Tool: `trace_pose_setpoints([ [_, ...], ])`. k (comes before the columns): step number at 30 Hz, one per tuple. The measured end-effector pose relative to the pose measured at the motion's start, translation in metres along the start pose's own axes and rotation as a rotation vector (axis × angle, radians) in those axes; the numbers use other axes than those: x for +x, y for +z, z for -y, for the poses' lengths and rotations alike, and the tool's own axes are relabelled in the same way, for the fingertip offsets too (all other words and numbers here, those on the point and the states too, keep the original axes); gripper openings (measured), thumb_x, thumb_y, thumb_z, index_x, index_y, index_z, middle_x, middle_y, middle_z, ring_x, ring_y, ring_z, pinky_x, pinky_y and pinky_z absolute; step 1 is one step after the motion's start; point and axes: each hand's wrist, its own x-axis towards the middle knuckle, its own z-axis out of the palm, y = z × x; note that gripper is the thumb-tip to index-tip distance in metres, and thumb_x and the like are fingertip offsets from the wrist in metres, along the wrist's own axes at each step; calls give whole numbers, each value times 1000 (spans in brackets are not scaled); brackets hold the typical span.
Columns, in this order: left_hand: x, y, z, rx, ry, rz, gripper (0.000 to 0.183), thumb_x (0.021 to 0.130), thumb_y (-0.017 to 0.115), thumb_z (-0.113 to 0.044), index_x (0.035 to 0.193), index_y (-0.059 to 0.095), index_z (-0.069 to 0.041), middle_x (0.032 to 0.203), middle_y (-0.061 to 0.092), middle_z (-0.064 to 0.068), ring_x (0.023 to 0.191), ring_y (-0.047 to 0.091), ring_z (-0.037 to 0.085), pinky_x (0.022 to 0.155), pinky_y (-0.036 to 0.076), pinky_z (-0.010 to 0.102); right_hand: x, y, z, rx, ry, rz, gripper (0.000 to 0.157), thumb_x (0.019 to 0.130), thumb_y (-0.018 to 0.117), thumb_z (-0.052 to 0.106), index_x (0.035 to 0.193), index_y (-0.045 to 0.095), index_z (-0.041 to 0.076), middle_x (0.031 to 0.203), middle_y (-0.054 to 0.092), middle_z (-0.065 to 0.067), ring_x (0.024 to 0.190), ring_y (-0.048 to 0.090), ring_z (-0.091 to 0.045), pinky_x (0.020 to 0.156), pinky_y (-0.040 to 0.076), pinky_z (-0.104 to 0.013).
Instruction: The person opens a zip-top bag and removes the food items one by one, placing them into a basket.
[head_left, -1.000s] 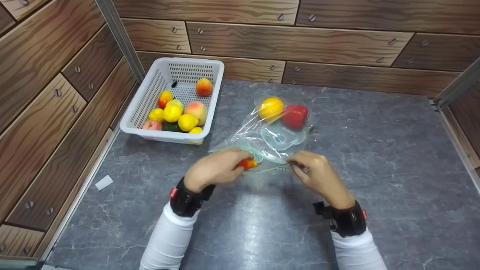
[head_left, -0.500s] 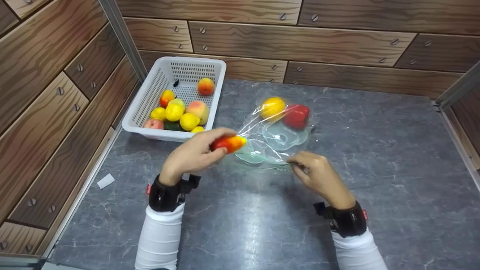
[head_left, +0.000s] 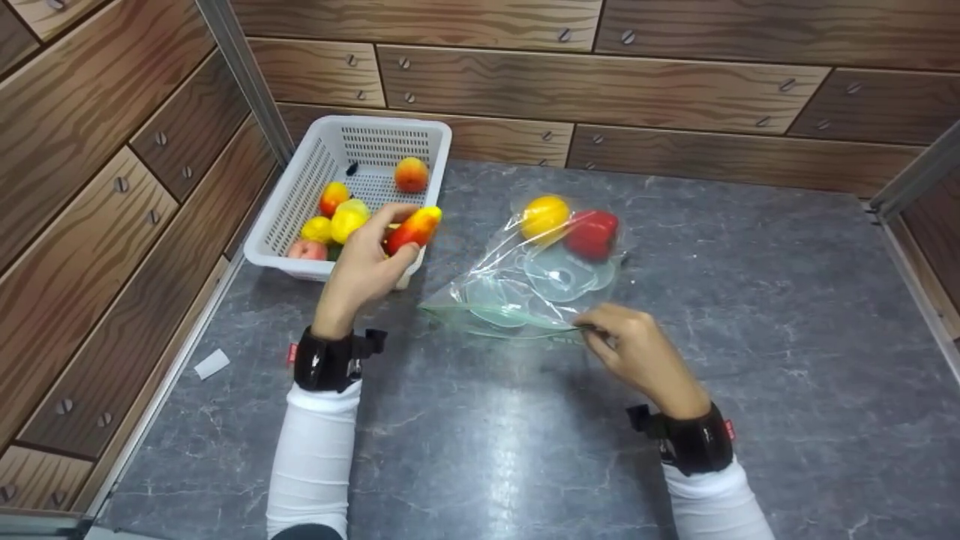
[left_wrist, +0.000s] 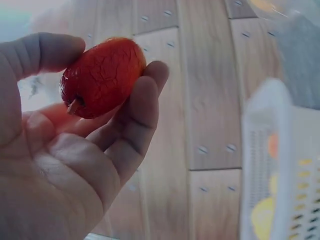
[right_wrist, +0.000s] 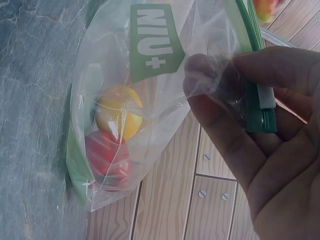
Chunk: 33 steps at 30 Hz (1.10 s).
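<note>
My left hand grips a red and yellow mango between thumb and fingers, at the basket's near right corner in the head view. In the left wrist view the mango's wrinkled red skin and short stem show. A clear zip bag with a green edge lies on the table. My right hand pinches the right end of its mouth, by the green zip slider. Inside the bag are a round yellow fruit and a red bell pepper.
A white perforated basket at the back left holds several fruits, among them lemons, a peach and a pink apple. A small white paper piece lies at the left. Wood-patterned panels enclose the grey table.
My left hand has drawn the mango out of the bag's mouth and carried it up and left to the basket. My right hand keeps its hold on the bag.
</note>
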Motion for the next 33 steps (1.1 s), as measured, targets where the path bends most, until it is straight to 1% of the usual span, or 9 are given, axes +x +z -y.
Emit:
trace_pose_setpoints([
  [1,2,1,5,10,-24,-19,48,91,61,-7,140,59,-6,132,64,17,108,61,31,91,53,43,0,0,0,1,1,0,22,78,77,-13,94,76,1,86,74,-9,73,70,-19,64,61,-28],
  [3,7,3,15,49,-56,-57,48,91,62,-9,139,59,-6,131,65,18,112,60,31,98,49,43,0,0,0,1,4,0,21,78,77,-13,95,76,1,86,74,-9,73,70,-19,65,61,-28],
  [7,13,10,36,127,-91,-116,50,91,64,-12,140,59,-3,132,66,20,117,62,34,105,47,45,0,0,0,4,9,2,21,79,77,-13,95,76,1,86,74,-9,73,70,-19,65,61,-28],
  [13,19,19,52,223,-118,-140,44,91,65,-14,131,62,5,124,67,24,110,62,38,99,49,48,0,0,1,1,-7,-22,22,79,76,-14,95,77,2,84,73,-5,68,66,-15,61,58,-27],
  [16,20,22,56,280,-142,-139,38,92,65,-14,123,63,8,118,66,25,107,61,39,96,49,48,0,0,1,2,-13,-27,23,79,76,-14,95,77,2,84,73,-4,67,64,-14,59,57,-26],
  [21,21,27,59,367,-175,-139,38,93,66,-16,121,64,9,117,66,27,109,61,43,97,49,52,1,0,2,12,-12,-30,23,79,76,-15,95,77,2,84,74,-5,68,66,-15,59,59,-29],
  [25,20,31,58,424,-189,-130,33,96,65,-19,115,67,9,113,65,26,103,63,45,92,51,55,1,0,2,13,-17,-31,23,78,77,-15,95,77,1,84,73,-6,68,66,-16,60,59,-29],
  [30,18,35,59,467,-159,-143,26,97,62,-17,100,69,8,103,64,26,97,63,46,87,51,57,1,0,1,1,-16,-21,23,78,77,-15,95,77,2,83,73,-6,68,66,-15,60,59,-27],
  [33,17,36,58,481,-134,-153,25,97,62,-15,99,68,9,102,63,28,97,63,48,88,51,58,0,0,1,-5,-9,-15,22,79,77,-14,95,77,2,83,73,-6,68,67,-15,61,59,-27],
])
